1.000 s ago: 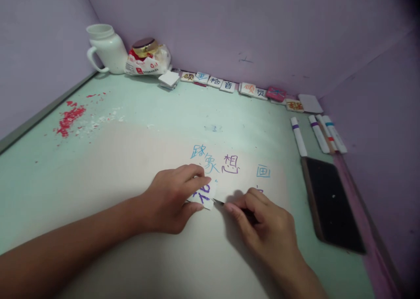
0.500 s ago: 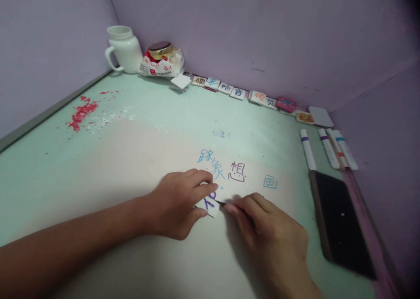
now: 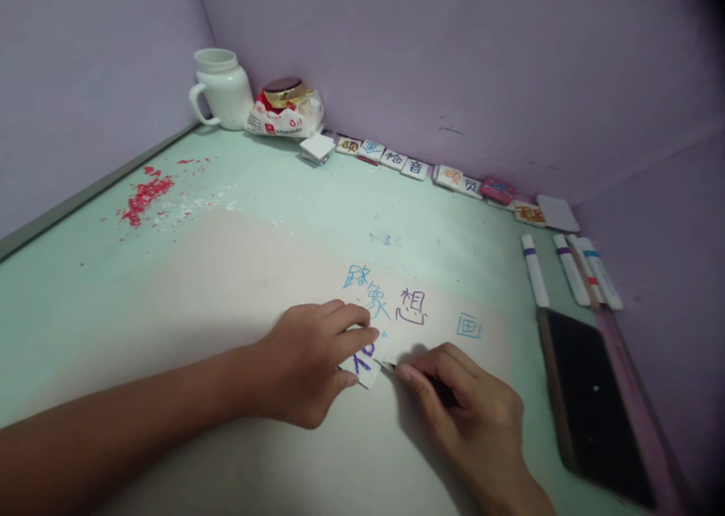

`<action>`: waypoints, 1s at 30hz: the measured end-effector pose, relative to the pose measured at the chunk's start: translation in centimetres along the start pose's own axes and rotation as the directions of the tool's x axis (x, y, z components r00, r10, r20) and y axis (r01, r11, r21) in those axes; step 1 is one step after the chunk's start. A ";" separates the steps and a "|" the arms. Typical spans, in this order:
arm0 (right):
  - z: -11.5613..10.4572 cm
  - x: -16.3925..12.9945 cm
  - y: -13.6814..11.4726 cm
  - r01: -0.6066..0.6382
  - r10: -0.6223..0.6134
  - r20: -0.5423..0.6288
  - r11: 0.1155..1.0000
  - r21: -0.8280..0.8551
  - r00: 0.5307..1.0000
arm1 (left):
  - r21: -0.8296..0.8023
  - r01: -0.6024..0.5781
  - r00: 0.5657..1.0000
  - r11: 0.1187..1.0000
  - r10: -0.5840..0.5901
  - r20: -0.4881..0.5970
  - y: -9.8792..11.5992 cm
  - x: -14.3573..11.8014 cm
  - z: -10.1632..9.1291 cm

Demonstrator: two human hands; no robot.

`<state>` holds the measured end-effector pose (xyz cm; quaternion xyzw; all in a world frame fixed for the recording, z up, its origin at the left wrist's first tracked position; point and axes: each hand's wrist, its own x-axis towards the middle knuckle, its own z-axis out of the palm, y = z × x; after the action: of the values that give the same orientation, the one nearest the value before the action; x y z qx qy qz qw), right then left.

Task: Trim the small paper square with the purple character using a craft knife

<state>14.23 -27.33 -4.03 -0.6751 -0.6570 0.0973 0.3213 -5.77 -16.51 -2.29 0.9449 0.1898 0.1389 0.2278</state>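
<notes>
I see left hand [image 3: 309,365] pinning small tile [image 3: 362,366] flat | right hand [image 3: 470,418] gripping thin tool [image 3: 390,367] at tile's edge | tile looks light, rigid, likely slippery; hold by edges.

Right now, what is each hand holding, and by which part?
The left hand pins a small white tile by its left edge, thumb and forefinger. The right hand grips a thin dark tool along its shaft, the tip at the tile's right edge.

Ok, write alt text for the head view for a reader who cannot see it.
A person's left hand pins a small white tile with purple marks to a pale green table, while the right hand puts a thin dark tool to the tile's edge. Marker pens and a dark phone lie to the right.
</notes>
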 end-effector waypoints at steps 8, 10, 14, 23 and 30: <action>0.2 0.2 -0.6 0.065 -0.070 -0.023 0.985 -0.162 0.997 | -0.043 -0.057 0.994 0.997 0.053 -0.091 0.1 0.1 0.2; 0.1 0.2 -0.7 0.100 -0.111 -0.035 0.970 -0.221 0.993 | -0.025 -0.012 0.997 1.000 0.010 -0.073 0.3 0.2 0.5; -0.1 0.3 -1.1 0.156 -0.182 -0.050 0.931 -0.329 0.982 | 0.012 0.035 0.998 0.999 -0.034 -0.051 0.5 0.3 0.7; -0.1 0.7 -0.6 0.130 -0.126 0.032 0.960 -0.248 0.991 | -0.008 0.003 0.996 1.000 -0.004 -0.090 0.3 0.3 1.1; -0.3 0.7 -0.5 0.151 -0.140 0.062 0.961 -0.231 0.988 | -0.024 -0.002 0.993 1.000 -0.001 -0.121 0.3 0.3 1.2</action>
<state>14.08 -26.76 -3.33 -0.6560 -0.7187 0.0102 0.2302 -5.02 -17.12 -3.11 0.9319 0.2016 0.1984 0.2272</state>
